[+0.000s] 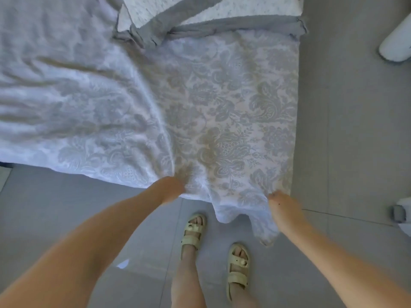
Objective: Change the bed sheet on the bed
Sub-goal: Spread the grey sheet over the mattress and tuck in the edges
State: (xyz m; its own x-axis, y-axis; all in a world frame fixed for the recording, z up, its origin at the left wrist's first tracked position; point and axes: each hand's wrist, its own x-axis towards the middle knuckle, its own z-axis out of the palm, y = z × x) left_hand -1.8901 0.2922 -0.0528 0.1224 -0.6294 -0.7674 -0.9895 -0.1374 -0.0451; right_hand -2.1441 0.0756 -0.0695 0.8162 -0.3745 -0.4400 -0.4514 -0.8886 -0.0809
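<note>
A white bed sheet [222, 121] with a grey floral pattern lies over the bed, wrinkled on the left and flatter on the right. My left hand [172, 187] grips its near edge, fingers buried in the cloth. My right hand [281, 202] grips the same edge further right, near the corner. Between my hands the hem sags toward the floor. At the head of the bed lies a white blanket with a grey border [200, 21], partly folded back.
Grey floor tiles [347, 130] run along the bed's right side and in front of it. My feet in pale sandals [193, 232] stand close to the bed's foot. White objects sit at the right edge: one at the top [395, 45], one lower [402, 212].
</note>
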